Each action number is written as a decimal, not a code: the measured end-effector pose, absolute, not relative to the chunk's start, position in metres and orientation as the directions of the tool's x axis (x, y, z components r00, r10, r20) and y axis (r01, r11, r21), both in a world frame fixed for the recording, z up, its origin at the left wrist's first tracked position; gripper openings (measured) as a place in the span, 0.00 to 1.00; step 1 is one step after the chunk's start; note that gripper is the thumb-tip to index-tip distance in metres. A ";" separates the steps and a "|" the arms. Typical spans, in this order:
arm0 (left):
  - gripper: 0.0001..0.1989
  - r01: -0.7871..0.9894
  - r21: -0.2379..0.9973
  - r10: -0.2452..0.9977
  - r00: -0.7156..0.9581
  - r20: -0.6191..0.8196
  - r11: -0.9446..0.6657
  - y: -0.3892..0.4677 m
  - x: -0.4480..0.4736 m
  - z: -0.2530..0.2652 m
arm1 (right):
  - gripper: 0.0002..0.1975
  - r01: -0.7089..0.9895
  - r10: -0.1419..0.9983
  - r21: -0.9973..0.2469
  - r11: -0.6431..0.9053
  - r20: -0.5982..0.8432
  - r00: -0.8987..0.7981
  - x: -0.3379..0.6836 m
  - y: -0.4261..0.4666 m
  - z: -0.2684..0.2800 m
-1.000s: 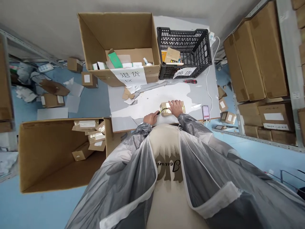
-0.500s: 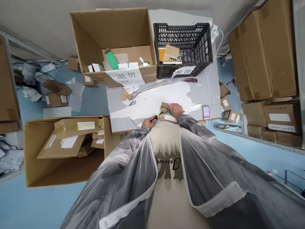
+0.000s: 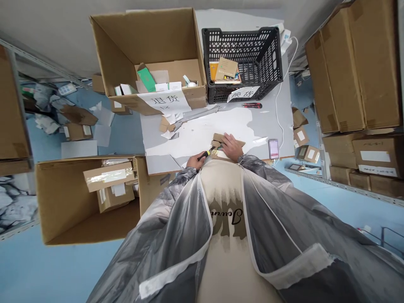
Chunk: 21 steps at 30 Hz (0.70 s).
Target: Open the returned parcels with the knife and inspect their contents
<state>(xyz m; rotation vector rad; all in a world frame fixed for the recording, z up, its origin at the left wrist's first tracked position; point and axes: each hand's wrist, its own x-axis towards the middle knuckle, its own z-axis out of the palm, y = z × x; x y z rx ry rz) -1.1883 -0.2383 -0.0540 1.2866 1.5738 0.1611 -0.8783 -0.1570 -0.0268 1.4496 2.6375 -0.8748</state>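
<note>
Close to my body at the table's near edge is a small cardboard box [image 3: 218,138] with flaps raised and shiny tape on its near side. My left hand [image 3: 194,161] is closed around a yellow and black box cutter [image 3: 203,155], its tip pointing at the box's left side. My right hand [image 3: 232,148] lies over the right part of the box, fingers stretched out across the cardboard. It covers much of the opening, so what is inside cannot be made out.
A large carton [image 3: 126,101] and a black plastic crate [image 3: 245,93] stand at the table's back. Before the crate lies a red and black cutter [image 3: 251,105]; a phone [image 3: 273,149] is at right. A carton of parcels [image 3: 57,202] stands at lower left; shelved boxes [image 3: 372,71] flank the right.
My right hand has shifted from the box's upper flap to lie flatter across it, and a flap now sticks out at right. Parcels in the lower-left carton lie differently.
</note>
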 end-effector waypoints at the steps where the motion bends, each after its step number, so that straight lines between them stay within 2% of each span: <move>1: 0.31 0.653 0.638 0.773 0.124 -0.623 0.409 -0.237 -1.189 -0.052 | 0.24 0.767 0.757 -0.468 0.440 -0.266 -0.597 -0.879 -0.162 -0.026; 7: 0.29 0.744 0.560 0.791 0.070 -0.608 0.365 -0.228 -1.189 -0.046 | 0.28 0.816 0.717 -0.313 0.487 -0.390 -0.578 -0.893 -0.174 -0.030; 13: 0.31 0.571 0.675 0.774 0.105 -0.625 0.468 -0.235 -1.191 -0.052 | 0.37 0.849 0.703 -0.149 0.507 -0.498 -0.507 -0.900 -0.167 -0.035; 17: 0.31 0.515 0.730 0.781 0.171 -0.601 0.449 -0.244 -1.198 -0.057 | 0.39 0.853 0.705 -0.127 0.506 -0.509 -0.494 -0.894 -0.164 -0.036; 21: 0.28 0.555 0.741 0.797 0.211 -0.565 0.378 -0.241 -1.199 -0.061 | 0.35 0.872 0.714 -0.122 0.474 -0.527 -0.462 -0.892 -0.160 -0.033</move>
